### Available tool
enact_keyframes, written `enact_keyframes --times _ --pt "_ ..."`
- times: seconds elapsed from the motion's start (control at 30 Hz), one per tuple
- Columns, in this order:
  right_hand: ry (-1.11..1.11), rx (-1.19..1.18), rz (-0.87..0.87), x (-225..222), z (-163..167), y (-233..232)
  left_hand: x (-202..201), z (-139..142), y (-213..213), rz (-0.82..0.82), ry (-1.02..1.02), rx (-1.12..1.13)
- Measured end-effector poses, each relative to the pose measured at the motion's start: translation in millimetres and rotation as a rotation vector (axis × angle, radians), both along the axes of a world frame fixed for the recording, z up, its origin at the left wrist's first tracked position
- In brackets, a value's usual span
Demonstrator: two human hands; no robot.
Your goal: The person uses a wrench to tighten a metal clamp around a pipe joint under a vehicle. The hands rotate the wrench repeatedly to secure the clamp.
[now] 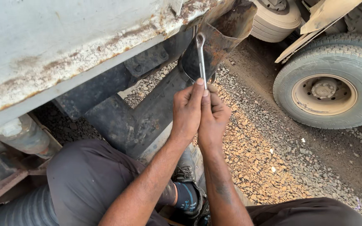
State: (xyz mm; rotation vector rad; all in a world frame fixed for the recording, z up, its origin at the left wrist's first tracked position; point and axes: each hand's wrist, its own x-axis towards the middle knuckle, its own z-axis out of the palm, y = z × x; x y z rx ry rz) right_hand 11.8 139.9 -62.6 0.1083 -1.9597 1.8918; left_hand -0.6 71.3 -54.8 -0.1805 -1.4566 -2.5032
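My left hand (187, 111) and my right hand (212, 117) are pressed together, both gripping the lower end of a slim silver ring spanner (201, 56). The spanner points up and away from me, its ring end lying against a rusty brown metal bracket (227, 29) under the vehicle body. Below the bracket a round clamp and a dark frame beam (156, 109) run toward my knees. My fingers hide the spanner's lower end.
A white, rust-streaked body panel (63, 46) overhangs at the upper left. A truck wheel (329, 83) stands on the right, another tyre (275, 19) at the top. Gravel (264, 155) covers the ground. My grey trouser legs and a black shoe (189, 192) fill the bottom.
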Motion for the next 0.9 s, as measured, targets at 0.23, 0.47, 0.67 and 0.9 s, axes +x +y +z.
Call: enact_keyframes --times 0.23,0.47,0.67,0.9 --pt "-0.044 -0.009 0.000 -0.3 -0.1 -5.3 -3.7 -4.0 -2.3 0.004 -0.032 0.051" --pt "-0.122 -0.094 0.046 -0.5 -2.6 -8.8 -4.7 -6.4 -3.1 0.038 -0.136 0.071" --pt "-0.117 -0.011 0.065 3.2 1.6 -5.1 -0.6 0.1 -2.6 0.105 -0.093 0.055" --pt "-0.152 -0.118 0.086 6.7 11.8 -2.2 3.1 6.0 -3.6 0.082 -0.055 -0.008"
